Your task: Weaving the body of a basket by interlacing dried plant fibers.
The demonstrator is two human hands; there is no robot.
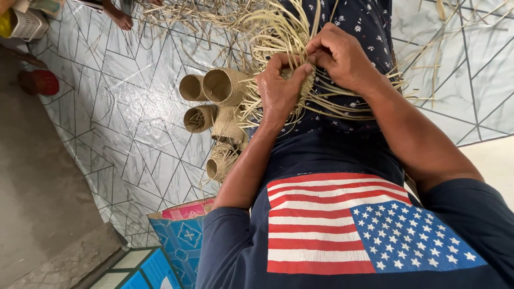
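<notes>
My left hand grips a small half-woven straw basket held over my lap, its thumb pressed on the weave. My right hand pinches loose straw strands at the basket's top edge. Long pale strands fan out from the basket in all directions. Both hands touch the basket, which they mostly hide.
Several finished small woven cups lie on the patterned floor mat to the left of my lap. A heap of loose straw lies at the top. Another person's foot is at top left, a red bowl on the bare floor, a blue box by my elbow.
</notes>
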